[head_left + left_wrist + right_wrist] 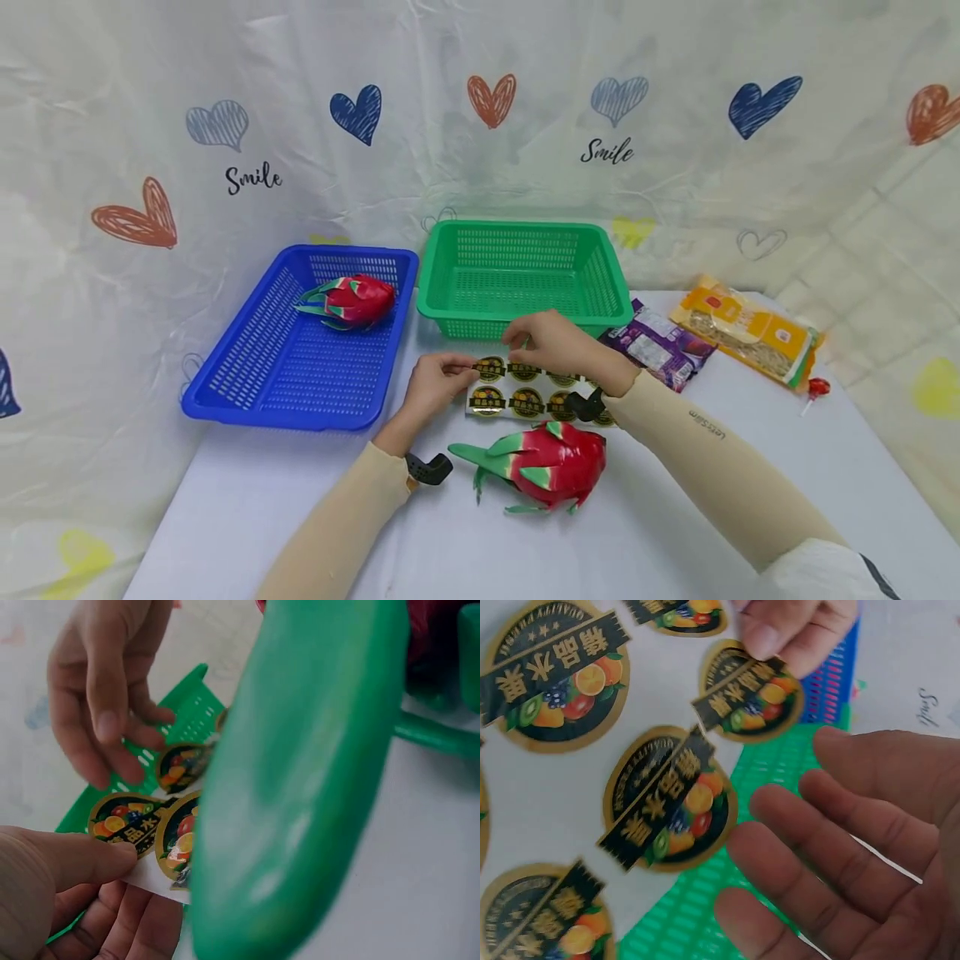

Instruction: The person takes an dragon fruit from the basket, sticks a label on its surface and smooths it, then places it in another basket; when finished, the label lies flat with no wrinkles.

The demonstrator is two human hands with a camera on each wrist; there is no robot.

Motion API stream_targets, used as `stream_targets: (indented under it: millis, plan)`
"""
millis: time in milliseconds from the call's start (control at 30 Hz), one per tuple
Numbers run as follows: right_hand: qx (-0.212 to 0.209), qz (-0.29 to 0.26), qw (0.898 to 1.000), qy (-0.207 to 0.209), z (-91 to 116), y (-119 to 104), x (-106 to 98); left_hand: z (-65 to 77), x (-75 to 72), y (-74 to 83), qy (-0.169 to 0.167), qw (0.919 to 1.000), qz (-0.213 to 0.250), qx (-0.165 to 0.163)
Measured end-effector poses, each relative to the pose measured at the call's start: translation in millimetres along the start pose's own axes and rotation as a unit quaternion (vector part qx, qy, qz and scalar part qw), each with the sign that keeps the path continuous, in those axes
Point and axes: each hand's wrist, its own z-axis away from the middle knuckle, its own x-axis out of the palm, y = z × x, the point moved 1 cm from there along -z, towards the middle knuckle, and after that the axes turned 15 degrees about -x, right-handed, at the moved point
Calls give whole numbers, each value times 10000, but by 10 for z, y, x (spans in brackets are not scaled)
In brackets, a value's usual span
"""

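My left hand (pixel 435 383) pinches the left corner of a white sheet of round fruit stickers (pixel 547 787), its thumb lying on top beside a black and gold sticker (pixel 124 825). Over the sheet's far edge hovers my right hand (pixel 555 342); in the right wrist view its fingers (pixel 795 877) are spread and loosely bent, with nothing between them. A red dragon fruit (pixel 562 467) with green scales lies just in front of the sheet, and one long green scale (pixel 300 780) blocks much of the left wrist view.
A blue basket (pixel 206 400) at the left holds another dragon fruit (pixel 363 302). Behind the sheet stands a green basket (pixel 517 327). To the right lie a purple packet (pixel 660 346), a yellow food bag (pixel 750 329) and a red lollipop (pixel 818 387).
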Motion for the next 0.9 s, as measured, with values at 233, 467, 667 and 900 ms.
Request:
stream_targets:
  millis: [233,467,667,900]
  plan:
    - [-223,-9,9996,-180,-125,4,79,69,27,63,107,9995,106,274]
    - [-339,-36,9994,-98,-138,17,93,92,41,77,143,9986,316,402]
    - [-142,44,9998,114,-86,29,13,92,63,65,225,9986,289,380]
    - [-8,-14,9990,445,59,-15,-131,39,16,23,748,9961,-10,471]
